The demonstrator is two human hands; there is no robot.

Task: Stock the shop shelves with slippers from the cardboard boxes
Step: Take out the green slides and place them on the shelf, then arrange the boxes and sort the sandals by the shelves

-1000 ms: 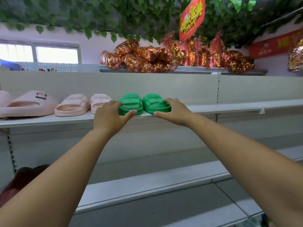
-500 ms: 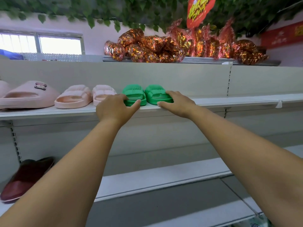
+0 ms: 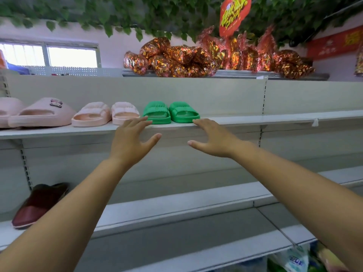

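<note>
Two green slippers [image 3: 182, 113] sit side by side on the upper shelf [image 3: 255, 119], toes facing outward and close to its front edge, their inner sides touching or nearly so. The left hand [image 3: 130, 142] is spread wide, fingers straight and thumb held out to the side, gripping nothing. Its fingertips reach up to the shelf edge just below the left-hand green slipper; whether they touch the shelf or the slipper cannot be told. The right hand [image 3: 212, 138] is likewise spread, thumb pointing inward, fingertips at the shelf edge just right of the other green slipper, and it holds nothing.

Just left of the green pair stand pale pink ridged slippers [image 3: 92, 115], and beyond them larger pink slippers [image 3: 41, 114], one bearing a small charm on its strap. A dark red slipper [image 3: 37, 205] lies tilted on the lower shelf [image 3: 176, 209] at the far left, well apart from the hands. On top of the shelving unit lie shiny foil-wrapped bundles [image 3: 176, 59] in red and gold. A red sign [image 3: 234, 14] hangs among green leaves [image 3: 137, 14] overhead, and a bright window [image 3: 51, 55] shows at the upper left. Some packaged goods [image 3: 296, 260] peek out at the bottom right, too blurred to identify.
</note>
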